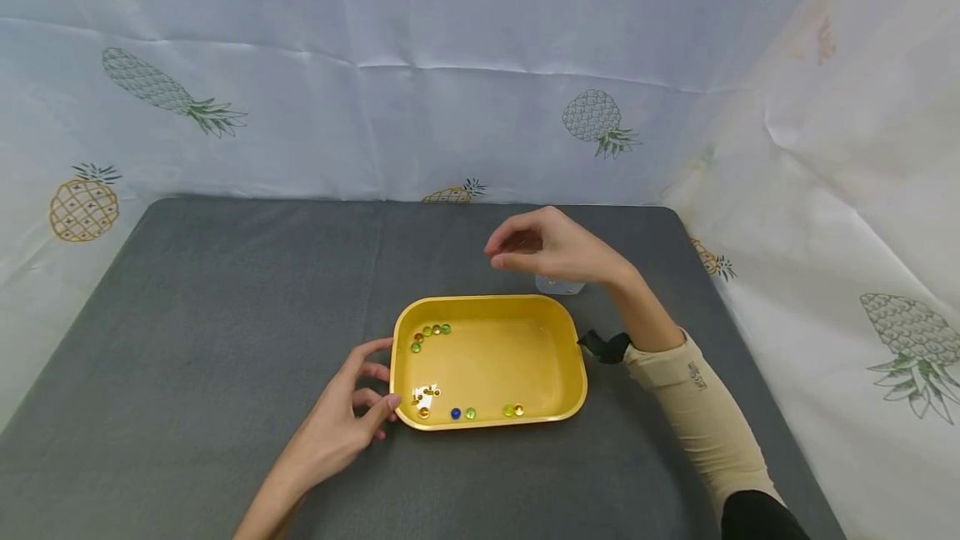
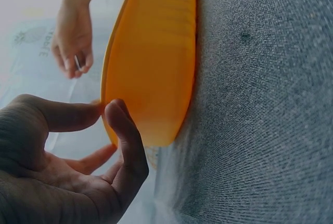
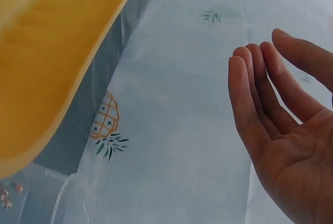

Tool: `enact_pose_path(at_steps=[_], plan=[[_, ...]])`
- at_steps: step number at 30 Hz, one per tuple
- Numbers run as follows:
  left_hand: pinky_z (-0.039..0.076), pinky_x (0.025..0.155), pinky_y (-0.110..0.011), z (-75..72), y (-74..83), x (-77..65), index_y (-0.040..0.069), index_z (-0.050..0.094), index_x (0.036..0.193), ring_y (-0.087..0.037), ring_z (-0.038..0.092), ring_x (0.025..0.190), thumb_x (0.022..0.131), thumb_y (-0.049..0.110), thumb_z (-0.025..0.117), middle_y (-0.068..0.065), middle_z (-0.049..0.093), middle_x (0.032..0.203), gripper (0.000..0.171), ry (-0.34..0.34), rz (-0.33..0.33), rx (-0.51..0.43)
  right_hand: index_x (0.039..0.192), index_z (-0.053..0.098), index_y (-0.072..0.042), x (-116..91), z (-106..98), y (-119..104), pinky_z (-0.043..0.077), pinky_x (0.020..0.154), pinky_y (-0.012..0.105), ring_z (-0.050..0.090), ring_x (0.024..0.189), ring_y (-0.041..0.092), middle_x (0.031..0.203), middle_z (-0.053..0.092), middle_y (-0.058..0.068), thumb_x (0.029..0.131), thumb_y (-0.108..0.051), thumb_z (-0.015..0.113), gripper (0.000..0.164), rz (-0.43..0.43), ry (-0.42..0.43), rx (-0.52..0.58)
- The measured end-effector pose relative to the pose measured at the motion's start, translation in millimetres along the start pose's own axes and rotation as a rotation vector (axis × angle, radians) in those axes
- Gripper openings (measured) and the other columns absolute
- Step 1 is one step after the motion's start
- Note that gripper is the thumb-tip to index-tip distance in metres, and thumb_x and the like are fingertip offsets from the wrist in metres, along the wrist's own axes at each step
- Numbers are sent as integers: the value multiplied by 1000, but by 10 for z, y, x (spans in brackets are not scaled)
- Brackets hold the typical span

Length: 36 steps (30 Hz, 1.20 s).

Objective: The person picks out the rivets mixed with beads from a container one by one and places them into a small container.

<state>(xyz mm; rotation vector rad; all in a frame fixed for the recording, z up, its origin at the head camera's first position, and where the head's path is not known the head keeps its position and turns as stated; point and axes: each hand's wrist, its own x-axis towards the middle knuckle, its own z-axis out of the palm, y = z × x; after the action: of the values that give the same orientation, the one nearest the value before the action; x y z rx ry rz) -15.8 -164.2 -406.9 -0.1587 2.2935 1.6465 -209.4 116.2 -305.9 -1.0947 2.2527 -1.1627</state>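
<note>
A yellow tray (image 1: 495,357) stands on the grey table; in it lie several green and amber glass marbles (image 1: 437,329), a blue marble (image 1: 455,413) and a few tiny gold-coloured pieces (image 1: 427,392). My left hand (image 1: 352,407) pinches the tray's left rim, thumb on the near side and fingers along the wall. Above the table behind the tray's back edge hovers my right hand (image 1: 558,247), its fingers bent loosely. The right wrist view shows that hand (image 3: 283,125) with the thumb apart from the fingers and nothing in the palm.
A clear plastic box (image 1: 561,285) sits behind the tray, partly hidden by my right hand, with small pieces (image 3: 8,195) in it. A dark green strap (image 1: 603,347) hangs at my right wrist. White pineapple-print cloth (image 1: 450,123) hangs behind the table (image 1: 247,315).
</note>
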Motion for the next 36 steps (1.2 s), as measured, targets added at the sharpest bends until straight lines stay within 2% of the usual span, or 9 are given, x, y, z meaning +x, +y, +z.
enact_pose_path(at_steps=[7, 20, 28, 36], plan=[[57, 58, -36, -5, 4, 6, 33, 32, 143, -24, 67, 76, 90, 4, 66, -13, 49, 116, 69, -5, -1, 2, 105, 68, -17, 96, 116, -63, 58, 86, 26, 67, 92, 13, 102, 69, 1, 89, -21, 70, 17, -18, -36, 16], [57, 58, -36, -11, 11, 2, 32, 32, 143, -25, 67, 75, 89, 4, 66, -13, 49, 116, 69, -5, -5, -3, 102, 69, -20, 329, 451, -110, 58, 84, 25, 67, 88, 9, 98, 70, -6, 89, -22, 70, 13, -43, -136, -14], [57, 58, -36, -19, 27, 6, 32, 32, 143, -24, 67, 75, 89, 4, 66, -13, 49, 117, 69, -11, -13, -10, 107, 69, -7, 404, 585, -64, 58, 85, 25, 67, 89, 9, 98, 70, -5, 91, -20, 68, 21, -27, -205, 2], [57, 58, -36, -38, 42, -15, 31, 32, 143, -23, 67, 75, 90, 6, 66, -15, 49, 118, 67, -26, 22, -17, 107, 70, -9, 473, 729, -23, 58, 83, 28, 67, 87, 9, 95, 71, -5, 89, -20, 70, 21, -54, -273, -1]])
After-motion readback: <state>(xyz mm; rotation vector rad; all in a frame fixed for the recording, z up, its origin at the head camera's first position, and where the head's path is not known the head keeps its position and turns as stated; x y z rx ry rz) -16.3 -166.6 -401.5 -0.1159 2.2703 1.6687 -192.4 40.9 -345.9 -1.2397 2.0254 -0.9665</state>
